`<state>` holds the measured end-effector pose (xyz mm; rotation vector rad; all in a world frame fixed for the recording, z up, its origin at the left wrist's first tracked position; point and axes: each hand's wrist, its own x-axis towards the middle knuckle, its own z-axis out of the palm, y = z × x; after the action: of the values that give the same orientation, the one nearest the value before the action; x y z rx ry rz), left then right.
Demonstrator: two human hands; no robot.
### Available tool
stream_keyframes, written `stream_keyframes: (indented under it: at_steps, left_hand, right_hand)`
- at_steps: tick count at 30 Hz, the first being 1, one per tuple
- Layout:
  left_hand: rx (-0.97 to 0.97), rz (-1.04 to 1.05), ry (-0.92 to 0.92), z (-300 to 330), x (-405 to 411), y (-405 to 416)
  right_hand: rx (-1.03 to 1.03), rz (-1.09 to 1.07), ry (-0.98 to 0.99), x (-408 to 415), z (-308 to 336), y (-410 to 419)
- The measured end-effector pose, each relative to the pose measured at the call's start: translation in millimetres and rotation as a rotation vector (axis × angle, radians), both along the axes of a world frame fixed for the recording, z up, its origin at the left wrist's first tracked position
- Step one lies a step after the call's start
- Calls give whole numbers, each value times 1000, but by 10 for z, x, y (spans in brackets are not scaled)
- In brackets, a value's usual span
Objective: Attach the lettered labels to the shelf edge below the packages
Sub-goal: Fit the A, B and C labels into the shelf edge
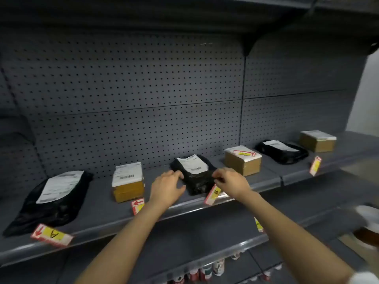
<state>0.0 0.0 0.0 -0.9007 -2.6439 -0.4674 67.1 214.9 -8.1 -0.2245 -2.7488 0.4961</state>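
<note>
Nearest, label A point(51, 235) lay loose at the shelf edge point(184, 209), while label B point(213, 194) leaned there under the right hand point(230, 181), whose fingers were pinched together above it, contact unclear. Thin, light card by the look of it, best held by its edges. The left hand point(167, 187) rested spread open beside a soft black bag point(194, 175); beyond, boxes point(243, 159), another bag point(282, 151) and more loose labels point(315, 166) crowded the shelf against the pegboard point(133, 89).

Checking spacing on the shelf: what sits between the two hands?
In the head view, the middle black package lies between the left hand and right hand.
</note>
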Motion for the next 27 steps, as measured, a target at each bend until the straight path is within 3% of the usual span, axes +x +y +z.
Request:
stream_keyframes:
  at_steps: [6, 11, 14, 18, 24, 27]
  left_hand:
    - [0, 38, -2, 1, -172, -100]
    - [0, 191, -27, -29, -259, -612]
    - [20, 266, -145, -74, -225, -937]
    - [17, 233, -307, -127, -134, -1193]
    - [-118, 253, -240, -302, -12, -1196]
    - [-191, 266, -121, -327, 5, -1274]
  right_hand:
    - [33, 24, -248, -109, 37, 115]
    - [-60, 167, -89, -336, 151, -281]
    - [-127, 296, 23, -535, 338, -697]
    - [-93, 439, 3, -693, 394, -1199]
    - [-32, 460, -13, -675, 121, -1492]
    - [-5, 472, -8, -654, 8, -1535]
